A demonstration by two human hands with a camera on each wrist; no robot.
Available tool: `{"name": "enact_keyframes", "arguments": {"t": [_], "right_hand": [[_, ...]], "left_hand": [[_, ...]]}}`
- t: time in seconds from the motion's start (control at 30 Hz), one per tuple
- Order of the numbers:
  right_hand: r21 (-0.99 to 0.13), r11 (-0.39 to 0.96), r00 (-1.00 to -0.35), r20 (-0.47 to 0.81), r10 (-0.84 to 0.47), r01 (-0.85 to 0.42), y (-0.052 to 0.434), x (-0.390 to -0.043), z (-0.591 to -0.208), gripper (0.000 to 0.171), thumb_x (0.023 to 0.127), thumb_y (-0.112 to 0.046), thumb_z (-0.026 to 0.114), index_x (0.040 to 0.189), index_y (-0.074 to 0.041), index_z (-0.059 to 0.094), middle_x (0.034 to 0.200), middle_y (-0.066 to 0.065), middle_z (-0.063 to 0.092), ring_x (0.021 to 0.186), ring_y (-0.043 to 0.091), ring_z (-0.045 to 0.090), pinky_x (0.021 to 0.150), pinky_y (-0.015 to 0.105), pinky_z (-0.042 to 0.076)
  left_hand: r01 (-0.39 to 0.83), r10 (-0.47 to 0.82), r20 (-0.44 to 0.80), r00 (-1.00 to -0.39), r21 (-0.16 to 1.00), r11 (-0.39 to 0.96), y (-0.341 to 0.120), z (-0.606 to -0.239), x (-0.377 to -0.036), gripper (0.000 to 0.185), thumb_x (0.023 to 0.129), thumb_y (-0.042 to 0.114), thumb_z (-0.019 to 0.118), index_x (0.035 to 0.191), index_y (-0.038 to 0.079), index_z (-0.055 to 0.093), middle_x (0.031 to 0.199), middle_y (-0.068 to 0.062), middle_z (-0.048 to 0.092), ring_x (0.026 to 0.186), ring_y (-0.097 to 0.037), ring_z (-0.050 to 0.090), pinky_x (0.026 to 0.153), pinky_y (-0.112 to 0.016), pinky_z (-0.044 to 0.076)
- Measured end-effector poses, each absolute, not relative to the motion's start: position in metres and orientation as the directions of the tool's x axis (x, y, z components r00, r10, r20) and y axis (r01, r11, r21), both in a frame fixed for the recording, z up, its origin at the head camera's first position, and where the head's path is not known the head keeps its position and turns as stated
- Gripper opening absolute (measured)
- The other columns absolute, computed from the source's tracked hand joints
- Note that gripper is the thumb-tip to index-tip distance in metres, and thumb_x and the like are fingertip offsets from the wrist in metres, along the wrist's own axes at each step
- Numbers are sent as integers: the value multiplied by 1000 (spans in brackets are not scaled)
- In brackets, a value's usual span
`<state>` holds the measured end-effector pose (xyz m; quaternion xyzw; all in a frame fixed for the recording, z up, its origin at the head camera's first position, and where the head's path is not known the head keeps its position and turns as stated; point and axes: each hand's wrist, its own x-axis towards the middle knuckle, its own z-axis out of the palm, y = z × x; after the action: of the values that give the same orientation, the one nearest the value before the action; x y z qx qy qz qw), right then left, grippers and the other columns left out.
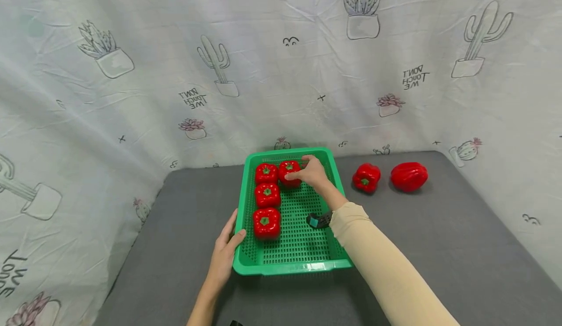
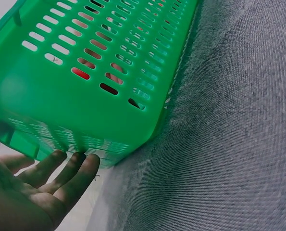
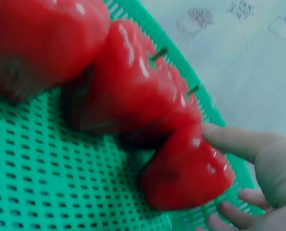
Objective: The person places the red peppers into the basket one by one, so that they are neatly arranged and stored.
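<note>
A green plastic basket with a perforated floor holds several red bell peppers. Three peppers line its left side, and a fourth bell pepper sits at the back beside them. My right hand is over that fourth pepper. Its thumb touches the pepper, while the other fingers spread away from it in the right wrist view. At the basket's left wall, my left hand holds the rim, thumb on top and fingers against the outside. The left wrist view shows the left fingertips at the perforated wall; the thumb is hidden there.
Two more red peppers lie on the grey table right of the basket: a bell pepper and a longer pepper on its side. A pale curtain with cactus drawings hangs behind the table. A dark band circles the right wrist.
</note>
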<state>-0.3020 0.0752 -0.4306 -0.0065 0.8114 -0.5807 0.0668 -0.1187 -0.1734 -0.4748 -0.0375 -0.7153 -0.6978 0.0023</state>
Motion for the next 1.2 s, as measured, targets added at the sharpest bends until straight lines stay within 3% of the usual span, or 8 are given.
{"name": "enact_keyframes", "arguments": {"t": [0.17, 0.3, 0.43, 0.53, 0.8, 1.2], "right_hand": [[-896, 420, -988, 105, -112, -143, 87, -289, -407, 87, 83, -39, 79, 147, 0, 37, 144, 18, 42, 128, 34, 43, 96, 48, 43], [-840, 416, -937, 308, -162, -348, 118, -266, -368, 81, 85, -44, 77, 147, -6, 40, 143, 12, 44, 128, 28, 43, 99, 45, 42], [-726, 427, -841, 491, -225, -538, 175, -251, -346, 66, 85, -30, 80, 140, -9, 51, 137, 5, 49, 125, 20, 46, 99, 43, 43], [-622, 488, -786, 550, -284, -612, 225, -255, -352, 59, 83, -19, 82, 135, -8, 57, 135, 5, 51, 123, 23, 47, 97, 48, 43], [-431, 739, -853, 322, -411, -518, 336, -285, -392, 64, 73, -15, 89, 129, 0, 60, 133, 20, 52, 121, 38, 45, 94, 60, 39], [-286, 816, -864, 117, -490, -502, 367, -306, -425, 75, 68, -16, 91, 129, 10, 56, 129, 32, 50, 119, 49, 42, 94, 62, 39]], "left_hand": [[61, 50, 59, -997, 998, 25, -170, -477, -122, 58, 104, 25, 52, 156, 25, 28, 154, -4, 32, 131, -25, 44, 94, -30, 47], [67, 61, 67, -996, 998, 7, -168, -476, -123, 58, 104, 25, 52, 156, 25, 27, 154, -3, 33, 131, -24, 44, 95, -33, 47], [69, 62, 69, -996, 998, -2, -168, -475, -123, 58, 104, 26, 52, 156, 26, 27, 153, -3, 34, 130, -24, 46, 95, -34, 47], [67, 52, 66, -996, 998, 12, -168, -475, -121, 58, 104, 26, 52, 156, 25, 28, 153, -3, 34, 129, -24, 46, 94, -33, 47], [75, 63, 73, -995, 997, 27, -170, -472, -122, 58, 104, 27, 51, 156, 26, 27, 154, -4, 33, 128, -25, 47, 94, -32, 47], [79, 56, 76, -995, 996, 43, -169, -475, -120, 58, 103, 29, 53, 156, 27, 28, 154, -2, 33, 130, -24, 45, 95, -32, 46]]}}
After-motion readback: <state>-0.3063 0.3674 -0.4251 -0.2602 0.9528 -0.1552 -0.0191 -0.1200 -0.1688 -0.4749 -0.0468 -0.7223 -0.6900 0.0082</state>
